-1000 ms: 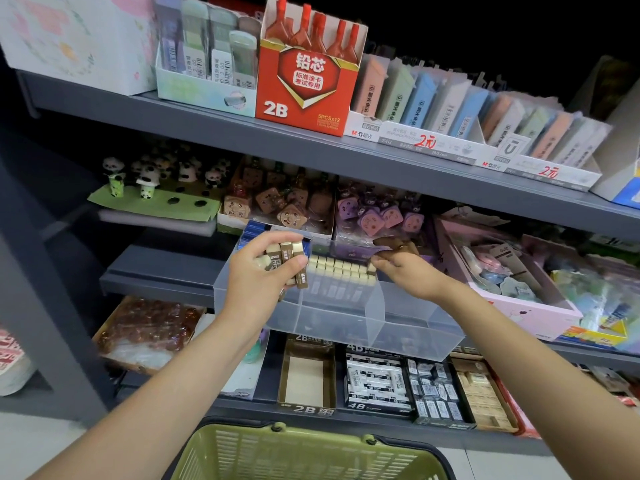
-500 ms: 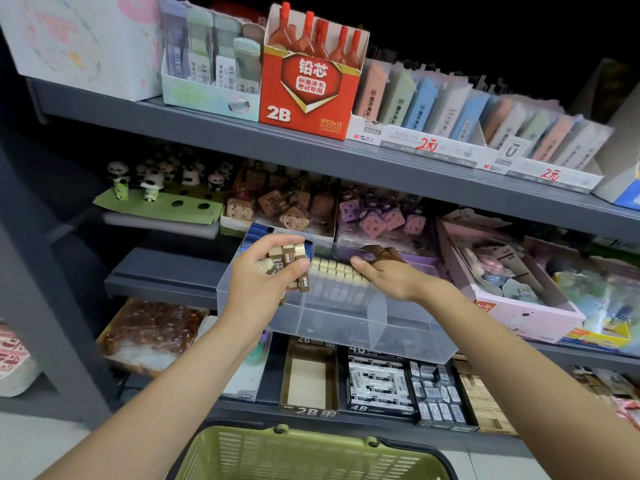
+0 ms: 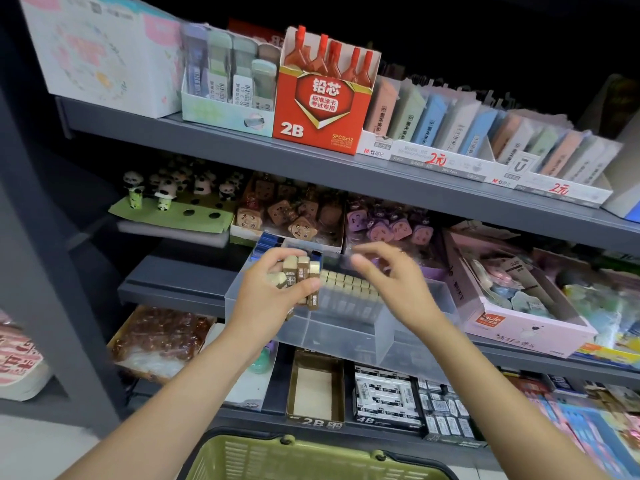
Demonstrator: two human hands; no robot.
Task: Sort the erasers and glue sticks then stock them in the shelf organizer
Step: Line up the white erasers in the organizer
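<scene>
Brown-sleeved erasers (image 3: 300, 279) are gripped by the left hand (image 3: 273, 292); the right hand (image 3: 391, 284) is loosely spread, empty. One could be dropped outside the clear organizer (image 3: 346, 332).

Grey metal shelves (image 3: 311, 174) in a stationery shop, stacked in tiers and carried by a dark upright post (image 3: 41, 271) at left. A red 2B lead box (image 3: 322, 102) stands on the top shelf beside pastel packs (image 3: 485, 133) with price tags. Panda figurines (image 3: 162, 192) crowd the middle tier. A pale floor (image 3: 31, 445) shows bottom left, a green basket (image 3: 311, 459) below. The space above the shelves is dark.
</scene>
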